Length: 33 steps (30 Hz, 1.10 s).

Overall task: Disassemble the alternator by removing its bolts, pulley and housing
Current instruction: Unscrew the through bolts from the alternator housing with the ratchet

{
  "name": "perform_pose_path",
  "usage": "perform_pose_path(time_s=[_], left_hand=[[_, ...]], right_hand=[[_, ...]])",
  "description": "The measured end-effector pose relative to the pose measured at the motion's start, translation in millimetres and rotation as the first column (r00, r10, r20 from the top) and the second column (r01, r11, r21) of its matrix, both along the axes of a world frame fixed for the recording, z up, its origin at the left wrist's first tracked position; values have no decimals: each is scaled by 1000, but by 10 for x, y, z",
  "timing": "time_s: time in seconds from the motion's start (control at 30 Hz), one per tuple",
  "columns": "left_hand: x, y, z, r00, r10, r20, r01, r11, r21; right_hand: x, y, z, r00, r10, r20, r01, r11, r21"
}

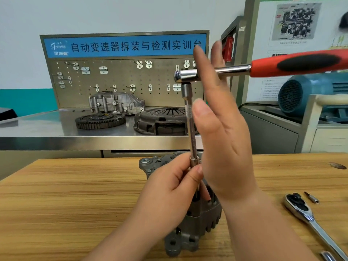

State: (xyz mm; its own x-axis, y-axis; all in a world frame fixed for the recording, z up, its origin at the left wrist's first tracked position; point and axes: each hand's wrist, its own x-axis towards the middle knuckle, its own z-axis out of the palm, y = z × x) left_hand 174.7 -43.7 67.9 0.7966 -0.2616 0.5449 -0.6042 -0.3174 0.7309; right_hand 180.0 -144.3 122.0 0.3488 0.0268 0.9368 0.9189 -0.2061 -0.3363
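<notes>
A grey alternator stands on the wooden table, mostly hidden behind my hands. A ratchet with a red and black handle sits on a long chrome extension that runs straight down to a socket at the alternator's top. My left hand pinches the lower end of the extension at the socket. My right hand is held flat with straight fingers against the ratchet's chrome shaft, next to the head, gripping nothing.
A second chrome ratchet and a small bit lie on the table at the right. Behind stands a steel bench with a flywheel, a clutch cover and a gearbox housing. A blue motor stands right.
</notes>
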Motion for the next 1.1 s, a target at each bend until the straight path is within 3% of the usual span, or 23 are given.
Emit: perform_pose_path(time_s=[0.1, 0.3, 0.5, 0.63, 0.73, 0.83, 0.97, 1.1], left_hand=[[1, -1, 9, 1000, -7, -18, 7, 1000, -17], [-13, 12, -7, 996, -88, -9, 88, 996, -8], [-5, -10, 5, 1000, -19, -24, 18, 1000, -20], [4, -5, 7, 998, -37, -45, 35, 998, -44], [-2, -3, -18, 997, -73, -33, 71, 996, -59], [-23, -17, -22, 998, -68, -15, 68, 996, -52], [-2, -21, -8, 1000, 9, -13, -9, 1000, -30], [1, -25, 6, 999, 7, -35, -8, 999, -32]], right_hand=[[-20, 8, 17, 1000, 8, -8, -8, 1000, -1], [-12, -22, 30, 957, 259, -128, -229, 951, 208], [-4, 18, -3, 1000, 5, -19, -4, 1000, 31], [-26, 12, 21, 997, 60, -38, -60, 998, 3], [-23, -11, 22, 977, 184, -111, -174, 980, 96], [7, -26, -4, 978, 145, -149, -124, 982, 142], [-39, 18, 8, 997, 26, -71, -25, 1000, 16], [-68, 16, 43, 982, 152, -108, -149, 988, 35]])
